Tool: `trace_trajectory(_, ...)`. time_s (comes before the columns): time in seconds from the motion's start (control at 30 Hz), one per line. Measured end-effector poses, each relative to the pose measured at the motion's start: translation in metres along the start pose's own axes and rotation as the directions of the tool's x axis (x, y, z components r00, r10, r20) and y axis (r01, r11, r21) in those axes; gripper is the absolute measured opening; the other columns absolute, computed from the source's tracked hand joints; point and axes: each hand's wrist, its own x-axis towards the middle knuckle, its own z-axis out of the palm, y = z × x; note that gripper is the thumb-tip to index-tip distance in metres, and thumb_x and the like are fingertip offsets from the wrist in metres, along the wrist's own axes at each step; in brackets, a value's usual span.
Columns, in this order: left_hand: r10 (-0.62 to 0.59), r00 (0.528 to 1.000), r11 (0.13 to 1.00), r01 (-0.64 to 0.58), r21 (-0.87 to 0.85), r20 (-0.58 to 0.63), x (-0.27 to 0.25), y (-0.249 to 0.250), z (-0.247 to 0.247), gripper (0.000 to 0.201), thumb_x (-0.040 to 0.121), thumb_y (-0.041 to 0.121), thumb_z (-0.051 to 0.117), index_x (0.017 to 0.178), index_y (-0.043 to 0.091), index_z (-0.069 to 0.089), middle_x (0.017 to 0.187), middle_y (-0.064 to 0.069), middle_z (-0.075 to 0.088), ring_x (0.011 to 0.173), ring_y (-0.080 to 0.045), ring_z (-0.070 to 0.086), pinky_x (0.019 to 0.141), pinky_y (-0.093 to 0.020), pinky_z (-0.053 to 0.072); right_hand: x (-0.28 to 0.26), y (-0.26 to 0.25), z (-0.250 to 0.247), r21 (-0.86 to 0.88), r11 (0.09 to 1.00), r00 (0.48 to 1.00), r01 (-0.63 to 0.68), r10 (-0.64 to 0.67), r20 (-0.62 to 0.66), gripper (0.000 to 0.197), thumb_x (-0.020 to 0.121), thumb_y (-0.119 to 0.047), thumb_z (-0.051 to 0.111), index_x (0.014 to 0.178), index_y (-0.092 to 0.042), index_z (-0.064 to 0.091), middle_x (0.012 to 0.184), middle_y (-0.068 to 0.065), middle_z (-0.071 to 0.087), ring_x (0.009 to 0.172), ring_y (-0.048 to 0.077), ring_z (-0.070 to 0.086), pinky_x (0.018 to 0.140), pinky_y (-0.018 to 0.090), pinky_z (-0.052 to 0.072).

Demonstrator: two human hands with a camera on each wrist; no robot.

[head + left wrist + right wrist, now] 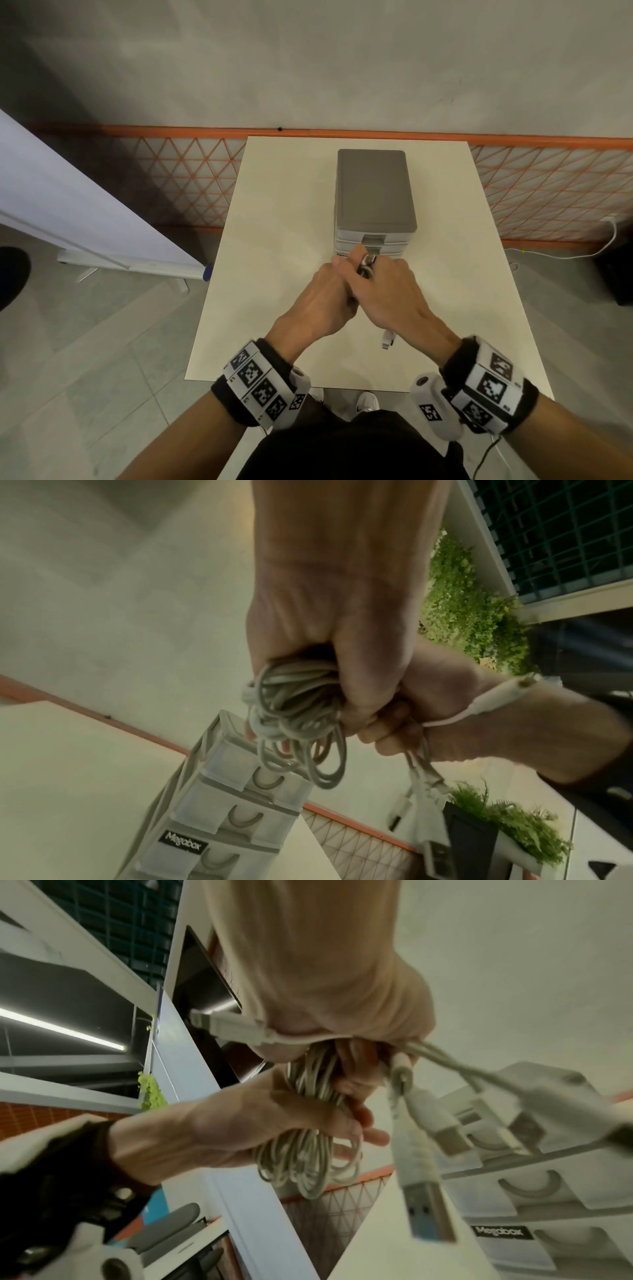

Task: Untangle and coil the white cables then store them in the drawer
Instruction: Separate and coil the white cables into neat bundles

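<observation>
A bundle of coiled white cables [298,715] hangs in loops from my left hand [342,647], which grips it in its fist. My right hand [325,993] presses against the left and holds the same cables [308,1150], with several USB plugs [424,1191] dangling from it. In the head view both hands, left [334,291] and right [383,284], meet over the table just in front of the grey drawer unit [375,192]. Only a bit of cable [365,265] shows between them, and one plug [387,341] hangs below the right wrist. The drawer fronts [240,815] look shut.
The drawer unit stands at the back of a small cream table [274,274]. An orange mesh fence [178,174] runs behind it along the wall. A whiteboard [68,212] leans at the left. Another white cable [606,243] lies on the floor at the right.
</observation>
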Motion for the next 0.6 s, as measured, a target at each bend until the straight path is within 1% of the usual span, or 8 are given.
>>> trace_trajectory(0.07, -0.031, 0.999, 0.998, 0.032, -0.060, 0.015, -0.001, 0.002, 0.002, 0.045, 0.080, -0.010, 0.052, 0.103, 0.024, 0.033, 0.077, 0.006, 0.049, 0.058, -0.012, 0.047, 0.043, -0.017, 0.031, 0.005, 0.003, 0.003, -0.011, 0.999, 0.995, 0.050, -0.050, -0.090, 0.070, 0.076, -0.080, 0.036, 0.065, -0.013, 0.054, 0.054, 0.000, 0.057, 0.052, 0.020, 0.056, 0.053, 0.034, 0.047)
trace_trajectory(0.13, -0.031, 0.999, 0.991, 0.033, -0.127, 0.014, -0.003, 0.003, 0.005, 0.045, 0.082, -0.010, 0.052, 0.097, 0.028, 0.035, 0.078, 0.010, 0.048, 0.056, -0.011, 0.049, 0.042, -0.014, 0.035, 0.010, 0.004, 0.003, -0.028, 0.993, 0.980, 0.119, -0.122, -0.157, 0.066, 0.077, -0.076, 0.037, 0.070, -0.012, 0.052, 0.057, -0.001, 0.057, 0.054, 0.021, 0.055, 0.053, 0.035, 0.048)
trace_trajectory(0.2, -0.042, 0.999, 0.984, 0.043, -0.173, 0.011, -0.003, 0.003, 0.007, 0.046, 0.084, -0.006, 0.055, 0.092, 0.035, 0.035, 0.076, 0.006, 0.052, 0.054, -0.013, 0.052, 0.042, -0.016, 0.038, 0.014, 0.005, 0.002, -0.068, 0.976, 0.957, 0.208, -0.217, -0.195, 0.062, 0.080, -0.072, 0.037, 0.073, -0.012, 0.052, 0.061, -0.002, 0.058, 0.057, 0.021, 0.054, 0.054, 0.032, 0.045)
trace_trajectory(0.27, -0.069, 0.998, 0.974, 0.069, -0.217, 0.010, -0.002, 0.002, 0.008, 0.043, 0.084, 0.000, 0.059, 0.100, 0.034, 0.036, 0.078, 0.000, 0.058, 0.056, -0.017, 0.059, 0.043, -0.021, 0.045, 0.017, 0.006, 0.001, -0.115, 0.949, 0.932, 0.294, -0.312, -0.186, 0.059, 0.084, -0.068, 0.035, 0.076, -0.012, 0.055, 0.068, -0.002, 0.061, 0.062, 0.020, 0.054, 0.056, 0.031, 0.043)
trace_trajectory(0.33, -0.111, 0.994, 0.963, 0.112, -0.245, 0.018, 0.000, 0.002, 0.008, 0.044, 0.085, 0.008, 0.063, 0.112, 0.032, 0.038, 0.079, -0.002, 0.063, 0.059, -0.019, 0.063, 0.044, -0.025, 0.049, 0.021, 0.009, 0.000, -0.142, 0.920, 0.906, 0.366, -0.387, -0.171, 0.057, 0.090, -0.063, 0.031, 0.074, -0.013, 0.053, 0.066, -0.001, 0.061, 0.060, 0.020, 0.053, 0.053, 0.031, 0.040)
trace_trajectory(0.43, -0.159, 0.987, 0.946, 0.155, -0.286, 0.009, 0.000, 0.002, 0.008, 0.056, 0.084, 0.017, 0.068, 0.129, 0.028, 0.036, 0.078, 0.001, 0.065, 0.062, -0.014, 0.063, 0.047, -0.017, 0.044, 0.026, 0.013, -0.001, -0.131, 0.899, 0.881, 0.418, -0.436, -0.184, 0.059, 0.095, -0.055, 0.023, 0.073, -0.011, 0.054, 0.062, 0.000, 0.060, 0.056, 0.020, 0.052, 0.051, 0.031, 0.039)
trace_trajectory(0.5, -0.162, 0.987, 0.938, 0.152, -0.313, -0.008, 0.002, 0.001, 0.009, 0.062, 0.083, 0.018, 0.069, 0.132, 0.031, 0.034, 0.079, 0.001, 0.067, 0.064, -0.015, 0.064, 0.048, -0.019, 0.046, 0.029, 0.015, -0.001, -0.108, 0.889, 0.866, 0.446, -0.459, -0.197, 0.061, 0.098, -0.052, 0.021, 0.074, -0.009, 0.058, 0.062, 0.002, 0.061, 0.056, 0.020, 0.054, 0.052, 0.033, 0.042)
trace_trajectory(0.6, -0.157, 0.987, 0.926, 0.143, -0.349, -0.013, 0.003, 0.002, 0.009, 0.065, 0.083, 0.020, 0.072, 0.134, 0.033, 0.034, 0.085, 0.000, 0.070, 0.069, -0.017, 0.068, 0.056, -0.030, 0.055, 0.032, 0.015, -0.001, -0.103, 0.879, 0.858, 0.465, -0.476, -0.193, 0.065, 0.100, -0.053, 0.021, 0.078, -0.007, 0.062, 0.064, 0.004, 0.064, 0.058, 0.021, 0.058, 0.056, 0.039, 0.048)
